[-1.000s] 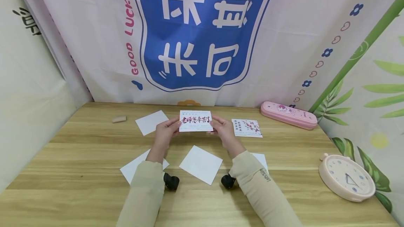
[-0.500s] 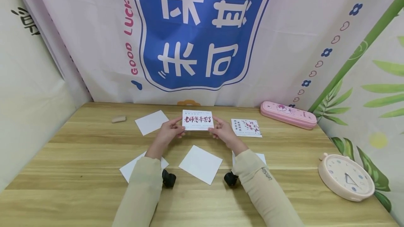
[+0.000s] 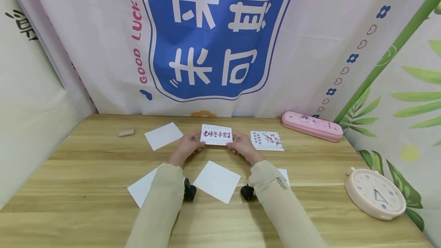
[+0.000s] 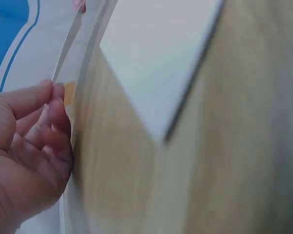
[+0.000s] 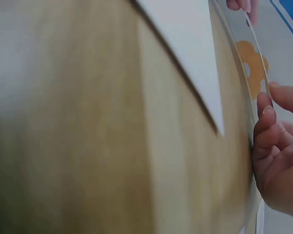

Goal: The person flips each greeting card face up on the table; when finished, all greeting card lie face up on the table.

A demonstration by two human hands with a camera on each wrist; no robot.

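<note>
A white card with red Chinese characters is held up near the back of the table, its printed face toward the head camera. My left hand pinches its left edge between thumb and fingers. At the opposite edge my right hand pinches it the same way. Both wrist views show the card edge-on, gripped by the left fingers and by the right fingers. Below the hands a blank white card lies on the table. Just right of the right hand lies a card with a blossom branch.
More blank cards lie at the back left and front left; another is partly hidden by the right sleeve. A small tan block sits far left. A pink pencil case and a round clock stand right.
The held card has shifted slightly right and tilted a little, still between both hands. The head view has also moved slightly. The cards on the table stay in place.
</note>
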